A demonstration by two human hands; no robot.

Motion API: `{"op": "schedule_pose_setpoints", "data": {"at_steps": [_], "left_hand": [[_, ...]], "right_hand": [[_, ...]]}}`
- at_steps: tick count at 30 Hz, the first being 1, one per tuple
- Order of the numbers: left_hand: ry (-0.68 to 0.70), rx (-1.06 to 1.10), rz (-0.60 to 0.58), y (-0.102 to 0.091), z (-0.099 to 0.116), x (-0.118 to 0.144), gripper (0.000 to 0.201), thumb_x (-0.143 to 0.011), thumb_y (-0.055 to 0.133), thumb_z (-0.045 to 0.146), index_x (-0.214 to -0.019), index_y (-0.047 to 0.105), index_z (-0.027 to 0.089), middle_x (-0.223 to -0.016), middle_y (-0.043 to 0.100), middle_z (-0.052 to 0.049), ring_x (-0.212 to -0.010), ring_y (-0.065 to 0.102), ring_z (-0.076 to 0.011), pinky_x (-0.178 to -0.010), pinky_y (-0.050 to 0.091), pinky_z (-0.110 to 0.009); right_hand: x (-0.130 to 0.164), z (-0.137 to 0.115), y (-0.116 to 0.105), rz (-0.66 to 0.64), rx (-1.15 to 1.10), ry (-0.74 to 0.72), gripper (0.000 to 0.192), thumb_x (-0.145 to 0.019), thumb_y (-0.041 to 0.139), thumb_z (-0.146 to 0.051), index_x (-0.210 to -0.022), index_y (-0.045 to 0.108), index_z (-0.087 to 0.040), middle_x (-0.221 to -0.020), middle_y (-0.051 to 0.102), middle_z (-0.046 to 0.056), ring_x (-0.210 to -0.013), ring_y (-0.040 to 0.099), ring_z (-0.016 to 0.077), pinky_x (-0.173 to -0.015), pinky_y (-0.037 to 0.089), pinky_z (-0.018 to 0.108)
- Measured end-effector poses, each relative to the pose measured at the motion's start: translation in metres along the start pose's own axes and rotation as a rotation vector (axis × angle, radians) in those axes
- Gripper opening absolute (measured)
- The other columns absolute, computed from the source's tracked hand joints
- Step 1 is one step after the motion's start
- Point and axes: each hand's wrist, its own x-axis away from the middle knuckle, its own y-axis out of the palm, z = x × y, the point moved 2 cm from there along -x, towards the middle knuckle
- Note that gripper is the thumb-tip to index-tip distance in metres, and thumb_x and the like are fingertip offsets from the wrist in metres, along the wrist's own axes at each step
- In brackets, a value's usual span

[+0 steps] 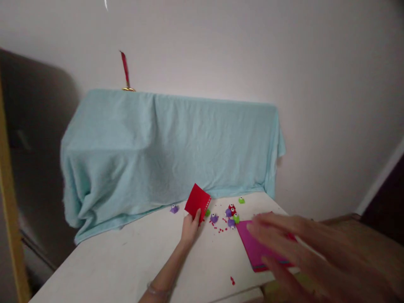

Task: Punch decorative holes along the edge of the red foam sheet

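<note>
**Red card in one hand, the other spread over pink paper**

The left hand (190, 227) lies stretched out on the white surface (126, 261), its fingers (197, 215) closed around the lower edge of a small red card (197, 200), which stands tilted up off the surface. A row of small holes shows along the card's right edge. A thin bracelet (156, 290) sits on that wrist.

The right hand (303, 252) is close to the camera and blurred, fingers spread open and holding nothing, hovering over a stack of pink paper (252, 248) that lies flat near the right edge of the surface. Whether it touches the paper I cannot tell.

Between the two hands sits a scatter of small paper punches (232, 214) in purple, green and red, with one purple one (174, 208) apart to the left of the card. Tiny red scraps (221, 229) lie among them, and one more (232, 280) nearer the front edge.

Behind everything, a light blue towel (170, 147) drapes over a bulky box shape against the wall.
</note>
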Motion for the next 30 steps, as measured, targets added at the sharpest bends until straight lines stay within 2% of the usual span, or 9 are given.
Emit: {"op": "schedule_pose_setpoints", "data": {"at_steps": [2,5,8,11,13,15,20,25,30], "left_hand": [[-0.007,-0.014,-0.019,0.003,0.000,0.000,0.055,-0.088,0.040,0.061,-0.063,0.056,0.015,-0.054,0.057,-0.002,-0.053,0.051,-0.0163,-0.053,0.034,-0.025],[-0.013,-0.006,-0.055,0.008,-0.001,-0.001,0.053,-0.089,0.040,0.059,-0.063,0.056,0.015,-0.055,0.057,-0.003,-0.052,0.051,-0.0154,-0.052,0.033,-0.024],[-0.032,-0.005,-0.062,0.012,-0.003,-0.002,0.053,-0.089,0.041,0.059,-0.062,0.054,0.016,-0.053,0.055,-0.003,-0.050,0.049,-0.0146,-0.050,0.032,-0.024],[-0.040,-0.009,-0.060,0.014,-0.004,-0.002,0.052,-0.089,0.041,0.058,-0.062,0.054,0.016,-0.053,0.055,-0.002,-0.050,0.049,-0.0144,-0.051,0.032,-0.024],[-0.050,-0.012,-0.068,0.014,-0.003,-0.003,0.052,-0.089,0.041,0.058,-0.061,0.053,0.016,-0.053,0.056,-0.002,-0.050,0.049,-0.0143,-0.051,0.032,-0.024],[-0.061,-0.012,-0.069,0.014,-0.002,-0.003,0.052,-0.089,0.042,0.058,-0.060,0.053,0.016,-0.053,0.055,-0.002,-0.050,0.049,-0.0141,-0.051,0.032,-0.023],[-0.068,-0.015,-0.084,0.014,0.002,-0.002,0.052,-0.089,0.041,0.057,-0.060,0.053,0.016,-0.052,0.055,-0.002,-0.050,0.049,-0.0142,-0.051,0.033,-0.023],[-0.054,-0.026,-0.072,0.012,0.007,-0.001,0.053,-0.089,0.040,0.059,-0.062,0.054,0.016,-0.054,0.057,-0.002,-0.053,0.051,-0.0150,-0.052,0.033,-0.024],[-0.052,-0.042,-0.079,0.012,0.010,-0.001,0.054,-0.088,0.040,0.059,-0.058,0.053,0.016,-0.053,0.056,-0.002,-0.053,0.050,-0.0151,-0.053,0.032,-0.024]], "right_hand": [[-0.004,0.048,0.023,-0.061,0.004,0.080,0.033,-0.092,0.051,-0.025,-0.124,0.058,-0.026,-0.115,0.065,0.006,-0.098,0.064,0.0207,-0.085,0.051,0.031],[0.012,0.136,0.086,-0.177,-0.013,0.274,0.027,-0.093,0.048,-0.028,-0.116,0.061,-0.023,-0.113,0.064,0.006,-0.086,0.065,0.0170,-0.080,0.050,0.029],[0.051,0.214,0.164,-0.322,-0.083,0.456,0.025,-0.089,0.051,-0.026,-0.110,0.063,-0.021,-0.105,0.065,0.006,-0.069,0.063,0.0136,-0.073,0.049,0.027],[0.097,0.260,0.233,-0.462,-0.132,0.619,0.032,-0.082,0.056,-0.021,-0.113,0.062,-0.018,-0.104,0.067,0.009,-0.075,0.063,0.0166,-0.077,0.047,0.028],[0.120,0.273,0.267,-0.518,-0.168,0.655,0.041,-0.080,0.056,-0.019,-0.121,0.059,-0.017,-0.115,0.064,0.012,-0.086,0.064,0.0191,-0.086,0.046,0.031],[0.134,0.278,0.293,-0.541,-0.197,0.635,0.048,-0.079,0.055,-0.019,-0.127,0.055,-0.018,-0.128,0.058,0.012,-0.104,0.060,0.0226,-0.096,0.041,0.035],[0.146,0.282,0.334,-0.577,-0.182,0.654,0.055,-0.079,0.049,-0.016,-0.134,0.049,-0.017,-0.138,0.052,0.011,-0.127,0.047,0.0225,-0.107,0.032,0.037],[0.149,0.278,0.349,-0.599,-0.142,0.692,0.042,-0.082,0.048,-0.015,-0.124,0.055,-0.016,-0.126,0.060,0.014,-0.120,0.053,0.0226,-0.099,0.038,0.033],[0.146,0.269,0.345,-0.547,-0.101,0.733,0.025,-0.084,0.052,-0.020,-0.108,0.058,-0.019,-0.105,0.067,0.012,-0.103,0.060,0.0234,-0.086,0.042,0.031]]}}
